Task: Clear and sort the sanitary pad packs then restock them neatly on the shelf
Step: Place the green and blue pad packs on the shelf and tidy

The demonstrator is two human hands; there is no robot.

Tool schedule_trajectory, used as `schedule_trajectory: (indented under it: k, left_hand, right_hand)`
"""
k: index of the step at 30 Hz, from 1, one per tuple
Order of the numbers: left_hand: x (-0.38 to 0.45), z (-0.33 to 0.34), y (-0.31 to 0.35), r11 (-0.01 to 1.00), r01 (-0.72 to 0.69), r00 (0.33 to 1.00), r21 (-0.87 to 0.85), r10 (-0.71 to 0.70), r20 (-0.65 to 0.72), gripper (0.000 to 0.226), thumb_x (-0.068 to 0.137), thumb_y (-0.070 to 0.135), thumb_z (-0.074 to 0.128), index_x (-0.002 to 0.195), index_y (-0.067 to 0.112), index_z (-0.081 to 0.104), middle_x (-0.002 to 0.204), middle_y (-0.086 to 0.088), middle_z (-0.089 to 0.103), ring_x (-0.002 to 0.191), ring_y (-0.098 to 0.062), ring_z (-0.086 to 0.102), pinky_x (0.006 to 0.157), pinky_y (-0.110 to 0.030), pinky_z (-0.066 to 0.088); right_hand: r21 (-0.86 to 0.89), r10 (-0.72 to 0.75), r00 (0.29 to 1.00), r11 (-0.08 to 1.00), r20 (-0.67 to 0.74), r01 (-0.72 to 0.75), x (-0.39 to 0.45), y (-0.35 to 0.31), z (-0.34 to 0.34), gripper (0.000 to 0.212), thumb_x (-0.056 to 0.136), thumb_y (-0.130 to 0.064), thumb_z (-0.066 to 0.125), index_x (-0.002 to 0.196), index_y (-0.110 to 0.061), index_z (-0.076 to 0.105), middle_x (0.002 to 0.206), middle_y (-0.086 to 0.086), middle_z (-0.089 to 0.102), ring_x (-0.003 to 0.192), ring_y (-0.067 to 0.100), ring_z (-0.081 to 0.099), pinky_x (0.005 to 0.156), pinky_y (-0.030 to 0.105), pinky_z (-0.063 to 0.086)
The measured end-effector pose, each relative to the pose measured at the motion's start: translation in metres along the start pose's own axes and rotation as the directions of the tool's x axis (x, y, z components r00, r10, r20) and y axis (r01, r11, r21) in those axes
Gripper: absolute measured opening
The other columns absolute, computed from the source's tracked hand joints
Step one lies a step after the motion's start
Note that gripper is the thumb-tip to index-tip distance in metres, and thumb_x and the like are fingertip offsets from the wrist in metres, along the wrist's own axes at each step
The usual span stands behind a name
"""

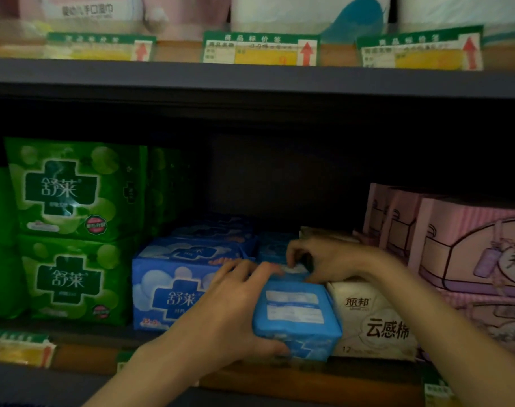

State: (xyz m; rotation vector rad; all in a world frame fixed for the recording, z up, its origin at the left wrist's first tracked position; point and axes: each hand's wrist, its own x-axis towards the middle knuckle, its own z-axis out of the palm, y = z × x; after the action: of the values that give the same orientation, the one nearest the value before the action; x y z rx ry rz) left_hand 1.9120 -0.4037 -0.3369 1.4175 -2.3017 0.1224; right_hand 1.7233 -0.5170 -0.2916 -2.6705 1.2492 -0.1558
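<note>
we've got the small blue plastic pad pack (297,318) at shelf front, btwn blue stack (174,283) and cream soft pack (373,321). left hand (235,304) clamped on its side, right hand (318,259) pinching top edge. risk — slot's tight, pack could wedge crooked or shove cream one askew.

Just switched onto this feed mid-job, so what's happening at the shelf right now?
A person is setting a blue pad pack at the front of the lower shelf, between the stacked blue packs and a white pack. The left hand grips its left side and front corner; the right hand pinches its top at the back. Green packs stand stacked to the left, pink packs to the right.
</note>
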Motion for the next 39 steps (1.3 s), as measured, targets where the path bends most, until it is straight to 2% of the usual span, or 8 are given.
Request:
schedule_trajectory:
  k: [3, 6, 16, 23, 26, 29, 34, 39]
  left_hand:
    - [-0.006, -0.005, -0.008, 0.998, -0.051, 0.998, 0.047, 0.053, -0.027, 0.072, 0.056, 0.080, 0.045, 0.119, 0.050, 0.028, 0.116, 0.029, 0.042, 0.114, 0.013, 0.033, 0.108, -0.015, -0.022]
    - [-0.008, -0.005, -0.015, 0.995, -0.055, 0.998, 0.083, 0.056, -0.006, 0.073, 0.058, 0.082, 0.038, 0.120, 0.043, 0.039, 0.110, 0.026, 0.053, 0.113, 0.008, 0.045, 0.113, -0.026, -0.020]
    - [-0.007, -0.004, -0.017, 0.994, -0.102, 0.994, 0.029, 0.102, 0.028, 0.063, 0.062, 0.080, 0.043, 0.116, 0.051, 0.026, 0.122, 0.025, 0.047, 0.120, 0.012, 0.035, 0.110, -0.021, -0.023]
    - [-0.001, -0.005, -0.016, 0.973, -0.226, 0.974, 0.054, 0.227, -0.025, 0.080, 0.060, 0.084, 0.045, 0.123, 0.034, 0.045, 0.118, 0.022, 0.044, 0.116, 0.011, 0.029, 0.106, -0.018, -0.026]
    - [0.006, -0.013, -0.021, 0.976, -0.217, 0.962, 0.000, 0.214, -0.168, 0.069, 0.066, 0.086, 0.040, 0.110, 0.034, 0.055, 0.117, 0.019, 0.050, 0.114, 0.002, 0.044, 0.116, -0.031, 0.001]
    - [0.028, -0.035, -0.025, 0.991, -0.129, 0.903, 0.040, 0.134, -0.409, 0.078, 0.063, 0.078, 0.050, 0.122, 0.027, 0.052, 0.118, 0.005, 0.056, 0.106, -0.017, 0.053, 0.093, -0.043, 0.040]
    - [0.063, -0.055, -0.023, 0.964, -0.066, 0.997, -0.258, 0.052, -0.059, 0.088, 0.058, 0.053, 0.079, 0.133, 0.026, 0.041, 0.118, 0.006, 0.060, 0.107, -0.008, 0.056, 0.090, -0.021, 0.046]
    - [0.061, -0.048, -0.028, 0.670, -0.118, 0.934, -0.733, -0.175, -0.311, 0.057, 0.061, 0.024, 0.082, 0.111, 0.014, 0.056, 0.098, 0.005, 0.067, 0.081, 0.006, 0.064, 0.072, -0.011, 0.050]
  right_hand:
    - [0.293, 0.048, 0.972, 0.956, -0.230, 0.022, -0.009, 0.005, -0.011, 0.029, 0.075, -0.024, 0.078, 0.094, -0.026, 0.056, 0.103, -0.004, 0.060, 0.098, 0.013, 0.059, 0.083, 0.027, 0.049]
    - [0.544, 0.126, 0.947, 0.837, -0.296, 0.059, -0.021, 0.005, -0.025, 0.024, 0.077, -0.018, 0.075, 0.094, -0.019, 0.058, 0.090, 0.000, 0.064, 0.088, 0.015, 0.062, 0.071, 0.019, 0.048]
    - [0.566, 0.138, 0.961, 0.824, -0.241, 0.024, -0.029, 0.001, -0.026, 0.027, 0.079, -0.020, 0.073, 0.102, -0.018, 0.059, 0.095, 0.001, 0.066, 0.086, 0.008, 0.062, 0.074, 0.017, 0.049]
    - [0.522, 0.090, 0.956, 0.850, -0.280, 0.073, -0.033, 0.000, -0.029, 0.026, 0.077, -0.017, 0.074, 0.096, -0.026, 0.059, 0.105, 0.005, 0.063, 0.100, 0.017, 0.061, 0.085, 0.028, 0.049]
    - [0.510, 0.040, 0.898, 0.834, -0.437, 0.211, -0.033, -0.006, -0.033, 0.031, 0.079, -0.005, 0.070, 0.098, -0.026, 0.058, 0.103, -0.002, 0.059, 0.091, 0.008, 0.060, 0.077, 0.021, 0.052]
    - [0.290, -0.079, 0.855, 0.921, -0.512, 0.259, -0.031, -0.017, -0.036, 0.053, 0.073, -0.011, 0.075, 0.110, -0.040, 0.050, 0.111, -0.002, 0.054, 0.098, 0.006, 0.056, 0.085, 0.023, 0.051]
    - [0.153, -0.262, 0.700, 0.869, -0.664, 0.471, -0.035, -0.046, -0.033, 0.076, 0.056, -0.047, 0.074, 0.120, -0.056, 0.035, 0.123, -0.011, 0.048, 0.109, 0.000, 0.054, 0.091, 0.016, 0.045]
    - [0.410, -0.147, 0.717, 0.735, -0.681, 0.540, -0.034, -0.030, -0.029, 0.082, 0.056, -0.042, 0.082, 0.123, -0.051, 0.035, 0.134, -0.012, 0.046, 0.123, 0.008, 0.051, 0.100, 0.026, 0.044]
